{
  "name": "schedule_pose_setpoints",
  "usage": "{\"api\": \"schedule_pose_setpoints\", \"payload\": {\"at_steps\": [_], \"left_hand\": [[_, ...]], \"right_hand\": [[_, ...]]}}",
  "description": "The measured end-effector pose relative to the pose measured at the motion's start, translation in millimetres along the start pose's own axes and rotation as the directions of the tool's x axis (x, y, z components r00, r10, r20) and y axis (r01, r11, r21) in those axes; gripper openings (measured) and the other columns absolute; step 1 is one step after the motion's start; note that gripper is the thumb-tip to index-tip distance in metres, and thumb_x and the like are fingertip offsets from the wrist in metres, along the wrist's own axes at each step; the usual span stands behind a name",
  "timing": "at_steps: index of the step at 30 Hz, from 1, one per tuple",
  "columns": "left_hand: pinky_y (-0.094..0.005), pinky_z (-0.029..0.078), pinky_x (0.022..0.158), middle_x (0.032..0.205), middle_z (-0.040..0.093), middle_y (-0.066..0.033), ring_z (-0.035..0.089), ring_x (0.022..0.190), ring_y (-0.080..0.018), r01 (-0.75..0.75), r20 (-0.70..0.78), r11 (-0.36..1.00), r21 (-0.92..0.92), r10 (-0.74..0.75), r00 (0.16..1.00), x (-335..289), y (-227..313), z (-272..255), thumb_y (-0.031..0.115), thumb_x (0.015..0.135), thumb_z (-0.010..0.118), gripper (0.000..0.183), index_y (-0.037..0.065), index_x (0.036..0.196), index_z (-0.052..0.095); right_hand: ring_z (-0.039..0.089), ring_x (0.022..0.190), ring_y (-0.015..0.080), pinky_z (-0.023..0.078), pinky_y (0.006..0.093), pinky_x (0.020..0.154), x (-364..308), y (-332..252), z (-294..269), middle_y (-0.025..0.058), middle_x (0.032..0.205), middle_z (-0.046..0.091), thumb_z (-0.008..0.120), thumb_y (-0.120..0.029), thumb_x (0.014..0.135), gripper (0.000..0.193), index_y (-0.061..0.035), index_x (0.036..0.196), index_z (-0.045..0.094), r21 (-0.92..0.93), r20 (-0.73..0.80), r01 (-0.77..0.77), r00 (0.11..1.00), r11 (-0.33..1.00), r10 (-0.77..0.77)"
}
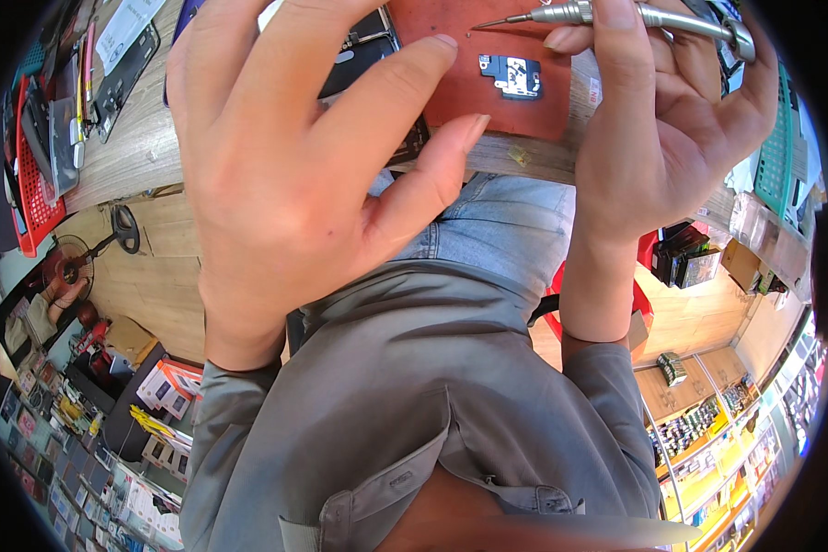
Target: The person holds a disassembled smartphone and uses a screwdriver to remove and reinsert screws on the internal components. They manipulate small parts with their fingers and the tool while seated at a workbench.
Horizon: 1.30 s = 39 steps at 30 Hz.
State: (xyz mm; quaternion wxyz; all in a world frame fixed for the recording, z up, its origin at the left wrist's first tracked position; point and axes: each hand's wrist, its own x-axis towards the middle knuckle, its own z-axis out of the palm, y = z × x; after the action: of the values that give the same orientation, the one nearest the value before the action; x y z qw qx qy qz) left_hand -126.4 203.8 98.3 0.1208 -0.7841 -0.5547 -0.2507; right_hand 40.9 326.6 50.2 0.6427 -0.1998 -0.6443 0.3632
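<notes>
My right hand point(649, 147) grips a slim silver precision screwdriver point(566, 13) between thumb and fingers. Its thin tip points left, over the red-brown mat point(538, 121), close to a tiny speck that may be a screw. On the mat, below the shaft, lies a small black and white phone part point(513, 77) with metal contacts. My left hand point(281, 179) is spread above an opened phone point(363, 64), its thumb and index finger apart with nothing between them. That hand covers much of the phone, so I cannot tell whether its other fingers touch it.
On the left of the wooden bench point(143, 152) stand a red basket point(37, 198) with tools and a dark phone frame point(124, 83). A green basket point(775, 152) stands at the right. Below are a fan point(69, 262) and small dark boxes point(695, 258).
</notes>
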Motion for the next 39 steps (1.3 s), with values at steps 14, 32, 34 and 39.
{"api": "schedule_pose_setpoints", "payload": {"at_steps": [14,32,34,39], "left_hand": [[-0.0456,0.052,0.098,0.117,0.073,-0.0178,0.067,0.109,-0.0368,0.016,-0.043,1.0,-0.003,-0.017,0.999,1.1,-2.7,1.1,0.009,0.081,0.073,0.024,0.003,0.104,0.077],[-0.047,0.052,0.098,0.116,0.071,-0.0218,0.067,0.11,-0.0385,0.059,-0.224,0.997,0.041,-0.048,0.973,-5.1,-23.2,1.5,0.0,0.077,0.069,0.023,0.001,0.099,0.076],[-0.0471,0.052,0.098,0.116,0.071,-0.0222,0.067,0.11,-0.0387,0.083,-0.246,0.995,0.055,-0.067,0.967,1.2,-21.8,-0.1,-0.001,0.076,0.069,0.023,0.001,0.098,0.076],[-0.0465,0.052,0.097,0.115,0.071,-0.0221,0.067,0.108,-0.0382,0.273,-0.128,0.948,0.161,-0.254,0.959,12.5,0.6,-13.8,-0.002,0.075,0.068,0.022,-0.001,0.096,0.076]], "right_hand": [[0.066,0.067,0.0092,0.056,0.019,0.061,-0.6,-5.8,3.0,0.0152,0.097,0.07,0.061,0.006,0.101,0.076,0.0024,0.163,0.019,-0.044,0.01,-0.035,0.999,0.998,0.035],[0.067,0.07,0.0099,0.058,0.0198,0.061,-0.7,-2.2,4.9,0.0152,0.1,0.07,0.059,0.006,0.102,0.075,0.0014,0.164,0.018,-0.001,0.005,-0.014,1.0,1.0,0.014],[0.067,0.07,0.0101,0.058,0.0199,0.061,0.2,-2.1,6.7,0.0153,0.1,0.07,0.059,0.006,0.102,0.074,0.0016,0.164,0.018,0.017,-0.001,-0.016,1.0,1.0,0.016],[0.068,0.071,0.0107,0.059,0.0211,0.065,3.4,-13.1,-2.0,0.0156,0.102,0.068,0.062,0.008,0.1,0.073,0.0018,0.161,0.022,0.002,0.041,-0.202,0.979,0.979,0.201]]}}
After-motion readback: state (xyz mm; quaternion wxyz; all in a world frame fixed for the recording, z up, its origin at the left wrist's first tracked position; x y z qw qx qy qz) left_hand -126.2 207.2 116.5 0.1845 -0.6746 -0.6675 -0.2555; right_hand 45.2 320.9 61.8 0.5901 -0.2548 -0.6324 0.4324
